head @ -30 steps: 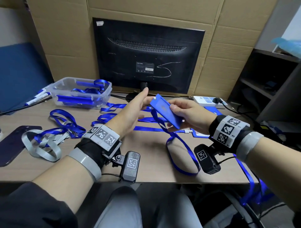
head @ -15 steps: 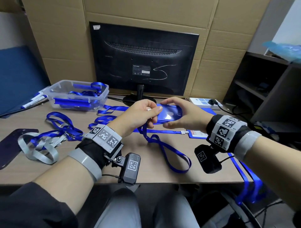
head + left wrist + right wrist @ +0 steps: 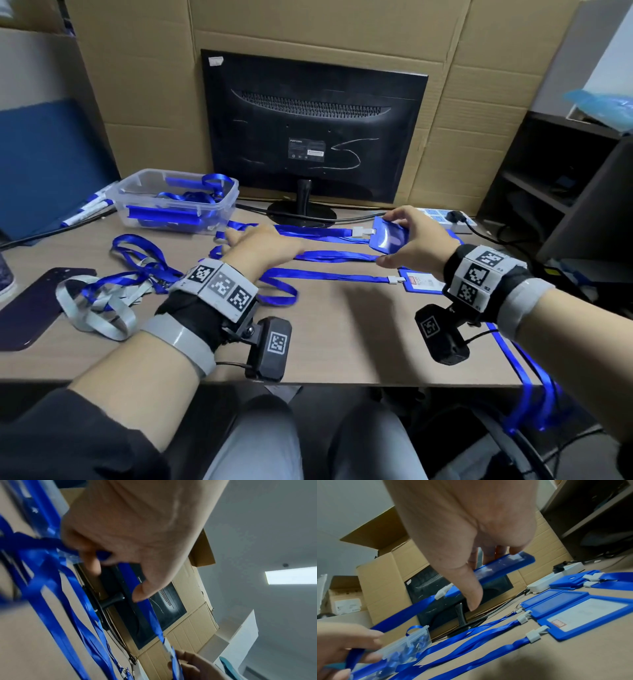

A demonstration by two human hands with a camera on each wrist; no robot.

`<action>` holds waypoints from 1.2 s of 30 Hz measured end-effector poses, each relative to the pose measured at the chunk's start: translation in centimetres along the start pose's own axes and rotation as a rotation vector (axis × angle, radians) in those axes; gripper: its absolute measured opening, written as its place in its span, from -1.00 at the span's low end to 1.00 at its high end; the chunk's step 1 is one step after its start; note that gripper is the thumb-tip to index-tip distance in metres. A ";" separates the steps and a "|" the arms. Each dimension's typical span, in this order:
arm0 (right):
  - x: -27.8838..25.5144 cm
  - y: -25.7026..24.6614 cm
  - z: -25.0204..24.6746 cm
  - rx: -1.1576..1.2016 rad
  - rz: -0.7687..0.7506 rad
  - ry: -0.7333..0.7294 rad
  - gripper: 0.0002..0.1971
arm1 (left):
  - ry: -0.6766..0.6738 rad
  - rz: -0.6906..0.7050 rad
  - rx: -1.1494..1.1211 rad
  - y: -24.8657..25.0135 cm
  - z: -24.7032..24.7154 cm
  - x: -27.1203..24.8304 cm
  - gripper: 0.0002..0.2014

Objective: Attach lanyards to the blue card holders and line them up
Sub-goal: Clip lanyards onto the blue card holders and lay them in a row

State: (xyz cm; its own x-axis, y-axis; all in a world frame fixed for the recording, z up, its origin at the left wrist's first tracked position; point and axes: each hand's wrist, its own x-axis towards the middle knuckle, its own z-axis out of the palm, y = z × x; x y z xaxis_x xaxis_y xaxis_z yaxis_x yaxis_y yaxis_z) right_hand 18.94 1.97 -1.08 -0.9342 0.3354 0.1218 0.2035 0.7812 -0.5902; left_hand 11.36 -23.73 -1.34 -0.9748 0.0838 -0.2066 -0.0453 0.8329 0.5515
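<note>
My right hand grips a blue card holder by its edges, just above the back right of the desk. A white clip joins it to a blue lanyard, which runs left, nearly straight, to my left hand. In the left wrist view my left hand has its fingers curled round the strap. The right wrist view shows my right hand with fingertips on the holder. Several holders with lanyards lie side by side on the desk below it.
A clear plastic box with straps and holders stands at the back left, in front of a black monitor. Grey lanyards and a dark flat object lie left. A power strip sits back right. One strap hangs off the desk's front right corner.
Both hands were together at the holder over the middle of the desk. They have drawn apart: the right went right with the holder, the left went left along the strap, pulling it straight.
</note>
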 end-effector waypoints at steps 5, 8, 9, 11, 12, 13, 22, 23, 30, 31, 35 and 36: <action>0.7 2.0 -0.6 -0.131 0.021 0.038 -0.16 | 0.061 -0.025 -0.419 0.6 0.7 1.1 -0.26; 0.8 3.4 -1.0 -0.205 0.037 0.001 -0.19 | 0.109 -0.051 -0.325 1.0 1.7 1.6 -0.22; 0.8 3.8 -1.1 -0.231 0.050 -0.021 -0.20 | 0.121 -0.060 -0.267 1.0 2.0 1.7 -0.22; 0.9 4.9 -1.1 -0.292 0.069 -0.072 -0.20 | 0.107 -0.078 -0.176 1.0 2.7 2.1 -0.25; 1.0 5.4 -1.1 -0.322 0.082 -0.101 -0.20 | 0.087 -0.091 -0.147 1.0 3.2 2.5 -0.26; 1.0 5.8 -1.1 -0.347 0.099 -0.127 -0.21 | 0.066 -0.100 -0.127 0.9 3.7 2.9 -0.27; 2.6 7.7 -0.2 -0.447 0.205 -0.249 -0.27 | 0.031 -0.256 -0.078 1.2 6.4 5.5 -0.16; 2.8 7.7 -0.2 -0.470 0.210 -0.256 -0.27 | 0.036 -0.280 -0.085 1.1 6.6 5.8 -0.18; 3.6 8.3 0.2 -0.474 0.286 -0.330 -0.30 | 0.084 -0.336 -0.126 0.4 7.4 6.5 -0.23; 3.6 8.3 0.3 -0.459 0.296 -0.330 -0.30 | 0.084 -0.335 -0.132 0.5 7.4 6.4 -0.24; 3.4 8.1 0.3 -0.381 0.334 -0.315 -0.29 | 0.110 -0.290 -0.121 0.5 7.6 6.1 -0.28; 3.3 8.1 0.2 -0.367 0.340 -0.305 -0.31 | 0.116 -0.285 -0.121 0.5 7.7 6.1 -0.29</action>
State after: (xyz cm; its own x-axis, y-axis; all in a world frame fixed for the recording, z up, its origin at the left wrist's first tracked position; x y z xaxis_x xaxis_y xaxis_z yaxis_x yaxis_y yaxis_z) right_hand 17.41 9.29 -5.65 -0.8297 0.4747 -0.2936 0.5439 0.8060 -0.2337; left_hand 7.05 -18.65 -8.55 -0.9372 -0.2118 -0.2772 -0.3387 0.7424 0.5780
